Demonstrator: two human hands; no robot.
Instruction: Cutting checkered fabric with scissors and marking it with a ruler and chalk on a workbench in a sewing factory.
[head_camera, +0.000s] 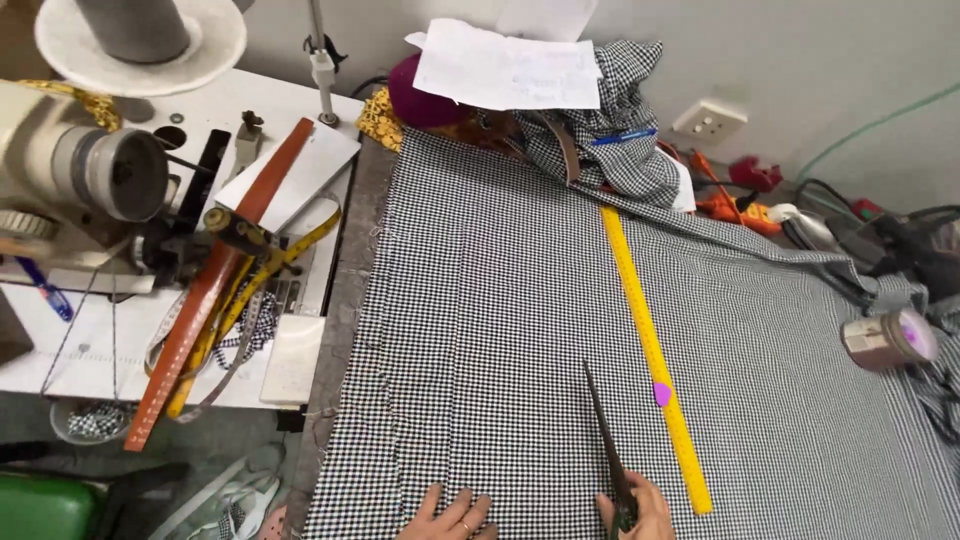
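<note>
A black-and-white checked fabric (500, 300) lies spread flat over the table. My right hand (640, 512) grips a pair of dark scissors (604, 430) at the bottom edge, their blades pointing away from me over the cloth. My left hand (450, 515) rests flat on the fabric just left of the scissors, fingers together, holding nothing. A long yellow ruler (655, 350) lies on the cloth to the right of the blades, with a small purple chalk piece (661, 394) on it.
A sewing machine (90, 170) stands at the left with a brown wooden ruler (215, 280) and a yellow tape measure (250, 290). Bunched checked cloth and white papers (505, 68) sit at the back. Orange tools (735, 205) and a tape roll (890, 338) lie right.
</note>
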